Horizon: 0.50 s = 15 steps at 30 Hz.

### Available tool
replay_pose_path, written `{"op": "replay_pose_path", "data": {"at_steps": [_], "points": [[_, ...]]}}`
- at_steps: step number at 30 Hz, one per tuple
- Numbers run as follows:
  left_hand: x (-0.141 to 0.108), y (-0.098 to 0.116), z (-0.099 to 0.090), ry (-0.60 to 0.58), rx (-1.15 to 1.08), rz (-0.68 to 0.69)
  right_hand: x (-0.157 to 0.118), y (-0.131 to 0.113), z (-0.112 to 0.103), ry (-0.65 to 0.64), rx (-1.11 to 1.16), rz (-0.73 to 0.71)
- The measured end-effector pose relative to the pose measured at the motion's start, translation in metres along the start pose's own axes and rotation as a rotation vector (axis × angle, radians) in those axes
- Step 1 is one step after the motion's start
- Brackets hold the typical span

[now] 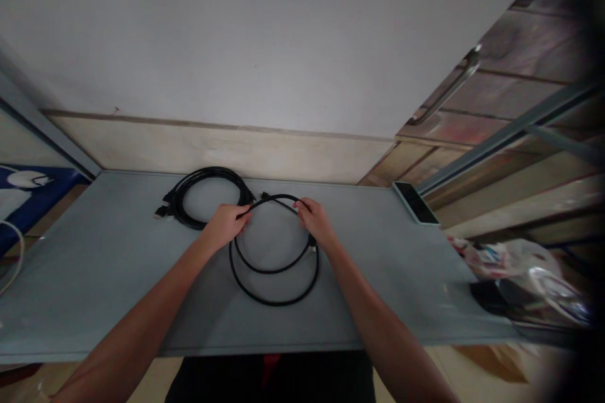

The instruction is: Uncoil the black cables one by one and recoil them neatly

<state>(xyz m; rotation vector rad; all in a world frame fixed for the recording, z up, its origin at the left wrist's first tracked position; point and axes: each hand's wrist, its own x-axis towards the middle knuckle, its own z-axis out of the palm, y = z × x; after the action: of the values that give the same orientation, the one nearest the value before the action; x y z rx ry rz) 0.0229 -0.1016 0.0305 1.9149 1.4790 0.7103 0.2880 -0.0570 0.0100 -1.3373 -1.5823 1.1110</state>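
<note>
A black cable (276, 303) hangs in loose loops between my two hands, over the middle of the grey table. My left hand (230, 224) is closed on the upper left of the loops. At the upper right, my right hand (312, 219) pinches the same cable. One cable plug (265, 195) shows just beyond the loops, and another connector (312, 241) is beside my right hand. Behind my left hand lies a coiled black cable (208, 172) with its plugs sticking out to the left.
The grey table (127, 277) backs onto a pale wall (227, 44). A phone (416, 203) lies near its right edge. Metal posts rise at both far corners. Plastic bags (524, 258) and clutter sit beyond the right side; a white cord (19, 258) hangs at left.
</note>
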Motion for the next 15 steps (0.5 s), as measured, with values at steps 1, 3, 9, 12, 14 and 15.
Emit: {"op": "replay_pose_path", "data": {"at_steps": [1, 3, 9, 12, 14, 15], "points": [[0.0, -0.002, -0.001, -0.002, 0.01, 0.012, -0.001, -0.002, 0.0, -0.018, 0.004, -0.003], [0.001, -0.004, -0.003, -0.01, 0.04, 0.043, -0.004, -0.007, 0.001, -0.072, -0.009, -0.019], [0.002, 0.006, 0.003, -0.122, 0.121, 0.206, -0.018, -0.017, 0.013, -0.29, -0.222, -0.211], [0.001, 0.01, 0.008, -0.1, 0.108, 0.254, -0.021, -0.017, 0.023, -0.283, -0.287, -0.262], [0.001, 0.011, 0.01, -0.061, 0.057, 0.205, -0.02, -0.015, 0.027, -0.221, -0.293, -0.234], [0.001, 0.011, 0.011, -0.047, 0.017, 0.155, -0.018, -0.013, 0.027, -0.176, -0.286, -0.221]]}}
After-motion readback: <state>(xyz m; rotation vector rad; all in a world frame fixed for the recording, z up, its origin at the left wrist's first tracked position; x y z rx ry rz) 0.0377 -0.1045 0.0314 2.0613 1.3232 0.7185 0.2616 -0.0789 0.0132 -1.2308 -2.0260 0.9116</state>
